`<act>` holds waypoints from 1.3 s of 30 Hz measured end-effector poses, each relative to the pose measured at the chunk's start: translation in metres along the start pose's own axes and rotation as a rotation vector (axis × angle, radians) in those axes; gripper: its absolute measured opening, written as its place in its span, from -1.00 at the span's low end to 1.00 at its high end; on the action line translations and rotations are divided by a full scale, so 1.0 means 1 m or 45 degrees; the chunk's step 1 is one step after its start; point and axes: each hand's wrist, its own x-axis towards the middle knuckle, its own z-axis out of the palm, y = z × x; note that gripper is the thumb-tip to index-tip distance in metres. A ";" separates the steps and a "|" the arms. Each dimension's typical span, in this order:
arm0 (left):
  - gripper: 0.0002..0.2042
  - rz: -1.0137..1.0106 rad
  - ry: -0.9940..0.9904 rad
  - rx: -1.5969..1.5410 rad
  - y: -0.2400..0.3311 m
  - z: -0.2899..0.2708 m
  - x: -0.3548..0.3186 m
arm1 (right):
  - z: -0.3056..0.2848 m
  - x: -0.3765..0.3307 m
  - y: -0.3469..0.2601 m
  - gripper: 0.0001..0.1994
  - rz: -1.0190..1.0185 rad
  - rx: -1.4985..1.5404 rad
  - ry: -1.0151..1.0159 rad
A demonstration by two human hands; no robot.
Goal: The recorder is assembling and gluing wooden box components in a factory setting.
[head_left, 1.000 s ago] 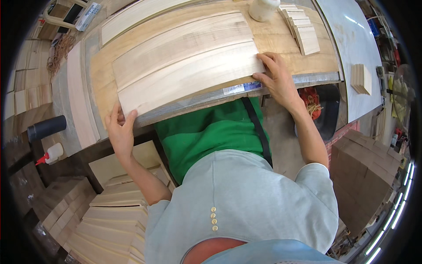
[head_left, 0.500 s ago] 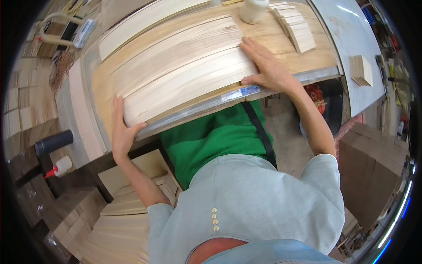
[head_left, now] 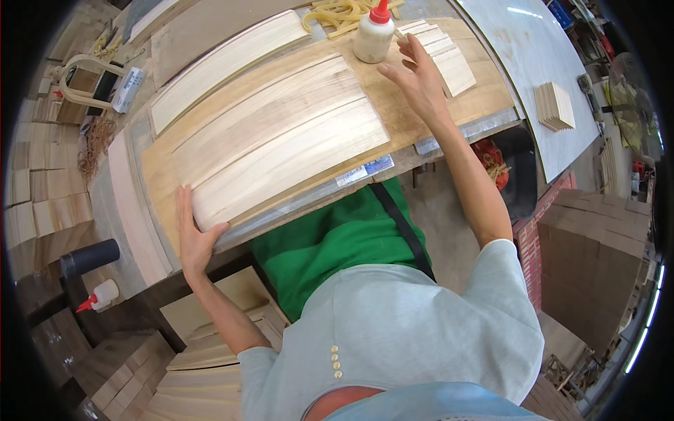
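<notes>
Pale boards (head_left: 288, 158) lie side by side on a tan wooden sheet (head_left: 160, 165) at the bench's near edge. At their near left corner, the left hand (head_left: 196, 242) is spread, thumb along the front edge and fingers along the end, not closed around them. Farther off, the right hand (head_left: 421, 84) is open with fingers parted, between a red-capped white bottle (head_left: 373, 43) and stepped wooden slats (head_left: 453, 69); whether it touches the slats, I cannot tell. Beyond lie yellowish bands (head_left: 337, 14).

Two hands (head_left: 196, 242) (head_left: 423, 85), two red-tipped bottles (head_left: 374, 42) (head_left: 106, 293)
</notes>
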 end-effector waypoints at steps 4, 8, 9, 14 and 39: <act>-0.05 0.060 -0.017 -0.018 -0.014 0.001 0.001 | 0.034 0.027 0.004 -0.38 0.076 0.314 -0.062; -0.14 0.043 0.132 -0.284 0.015 0.002 -0.001 | 0.042 0.032 0.002 -0.45 0.067 0.174 0.104; -0.21 0.053 0.225 -0.252 0.024 0.002 0.002 | 0.037 0.032 0.001 -0.45 0.057 0.170 0.115; -0.38 0.163 0.278 -0.511 0.060 0.030 0.013 | 0.024 0.016 -0.032 -0.43 0.217 0.314 -0.114; -0.48 0.089 0.040 -2.039 0.115 0.103 0.062 | 0.107 -0.080 -0.131 -0.44 0.652 1.905 -0.521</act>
